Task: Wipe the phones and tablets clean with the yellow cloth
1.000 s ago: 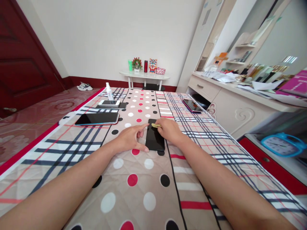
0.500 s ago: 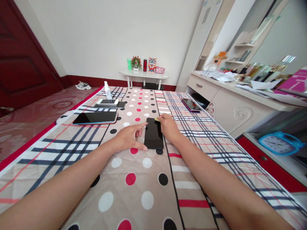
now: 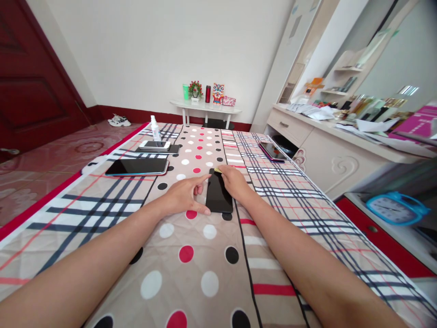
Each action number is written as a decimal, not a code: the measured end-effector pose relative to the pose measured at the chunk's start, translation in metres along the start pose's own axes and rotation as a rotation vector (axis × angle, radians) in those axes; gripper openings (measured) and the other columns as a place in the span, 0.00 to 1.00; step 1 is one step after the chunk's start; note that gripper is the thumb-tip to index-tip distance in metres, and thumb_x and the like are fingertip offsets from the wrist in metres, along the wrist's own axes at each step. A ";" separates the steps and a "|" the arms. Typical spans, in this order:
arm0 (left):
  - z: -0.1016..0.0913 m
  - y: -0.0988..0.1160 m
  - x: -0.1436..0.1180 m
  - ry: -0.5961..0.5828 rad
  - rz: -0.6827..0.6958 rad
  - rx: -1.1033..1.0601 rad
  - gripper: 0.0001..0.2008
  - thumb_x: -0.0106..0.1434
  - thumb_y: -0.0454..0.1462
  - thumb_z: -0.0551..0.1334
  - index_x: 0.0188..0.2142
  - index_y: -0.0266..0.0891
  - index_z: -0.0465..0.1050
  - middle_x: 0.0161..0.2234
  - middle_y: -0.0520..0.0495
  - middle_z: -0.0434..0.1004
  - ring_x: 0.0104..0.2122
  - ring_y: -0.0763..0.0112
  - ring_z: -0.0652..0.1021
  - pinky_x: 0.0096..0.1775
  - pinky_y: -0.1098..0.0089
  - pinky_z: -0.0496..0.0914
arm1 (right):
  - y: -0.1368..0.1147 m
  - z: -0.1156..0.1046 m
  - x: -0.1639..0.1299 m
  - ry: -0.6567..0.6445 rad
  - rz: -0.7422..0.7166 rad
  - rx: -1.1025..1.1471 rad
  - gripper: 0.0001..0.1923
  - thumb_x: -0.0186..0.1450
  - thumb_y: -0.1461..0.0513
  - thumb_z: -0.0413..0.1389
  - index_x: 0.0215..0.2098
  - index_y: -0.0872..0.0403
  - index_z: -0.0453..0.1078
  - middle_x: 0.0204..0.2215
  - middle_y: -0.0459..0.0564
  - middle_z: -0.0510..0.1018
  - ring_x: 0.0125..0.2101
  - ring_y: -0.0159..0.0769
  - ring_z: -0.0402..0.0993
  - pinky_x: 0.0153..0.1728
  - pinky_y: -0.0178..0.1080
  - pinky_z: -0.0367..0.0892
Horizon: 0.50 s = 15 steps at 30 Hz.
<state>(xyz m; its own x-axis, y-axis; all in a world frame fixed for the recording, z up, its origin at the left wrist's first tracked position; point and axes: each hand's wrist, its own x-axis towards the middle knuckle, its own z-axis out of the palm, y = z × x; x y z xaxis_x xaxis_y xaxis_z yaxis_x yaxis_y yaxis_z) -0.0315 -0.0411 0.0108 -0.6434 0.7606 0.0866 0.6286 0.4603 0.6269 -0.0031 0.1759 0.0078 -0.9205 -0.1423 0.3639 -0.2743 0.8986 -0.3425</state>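
Change: your right hand (image 3: pixel 233 182) has slid up since a second ago, from the middle of the black phone (image 3: pixel 218 197) to its far edge; your left hand (image 3: pixel 186 197) has stayed in place.
Left hand: it lies flat on the patterned bedspread (image 3: pixel 191 273), fingers loosely spread, the index tip touching the phone's left side. It grips nothing.
Right hand: its fingers are closed on a small yellow cloth (image 3: pixel 217 170) and press it on the far top corner of the phone.
Phone position: it lies flat between your two hands, screen up, straight ahead of you.
Long axis: it runs away from you, near to far; the top end points toward the white side table (image 3: pixel 205 108).
Nearer hand: both touch it; the right one is on the screen.
Farther: a tablet (image 3: pixel 136 166), two stacked phones (image 3: pixel 155 146) and a spray bottle (image 3: pixel 155 130) are at the left, well apart.
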 end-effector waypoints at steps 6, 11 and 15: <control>0.001 -0.002 0.000 0.001 0.027 -0.004 0.53 0.42 0.53 0.72 0.65 0.47 0.52 0.33 0.56 0.67 0.31 0.72 0.70 0.34 0.72 0.63 | -0.006 0.002 -0.001 -0.020 -0.132 0.185 0.20 0.67 0.71 0.42 0.50 0.56 0.70 0.52 0.53 0.74 0.51 0.35 0.69 0.52 0.36 0.61; 0.001 -0.001 0.000 0.001 0.012 0.011 0.53 0.42 0.53 0.72 0.65 0.46 0.53 0.33 0.55 0.68 0.31 0.71 0.70 0.34 0.72 0.63 | -0.014 0.001 -0.002 -0.089 -0.169 0.225 0.20 0.67 0.70 0.42 0.51 0.54 0.70 0.53 0.51 0.74 0.53 0.33 0.69 0.53 0.36 0.60; 0.001 0.000 -0.001 0.010 0.006 0.008 0.53 0.42 0.53 0.72 0.64 0.48 0.52 0.33 0.56 0.67 0.31 0.71 0.71 0.35 0.72 0.63 | -0.015 -0.002 -0.004 -0.088 -0.184 0.249 0.21 0.66 0.71 0.44 0.52 0.54 0.70 0.49 0.51 0.76 0.49 0.33 0.71 0.51 0.35 0.61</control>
<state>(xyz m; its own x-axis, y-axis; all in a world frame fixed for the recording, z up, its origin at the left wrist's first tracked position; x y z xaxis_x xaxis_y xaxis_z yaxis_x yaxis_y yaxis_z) -0.0303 -0.0411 0.0099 -0.6441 0.7586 0.0982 0.6358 0.4595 0.6202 0.0052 0.1640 0.0134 -0.8667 -0.3379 0.3670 -0.4880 0.7268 -0.4834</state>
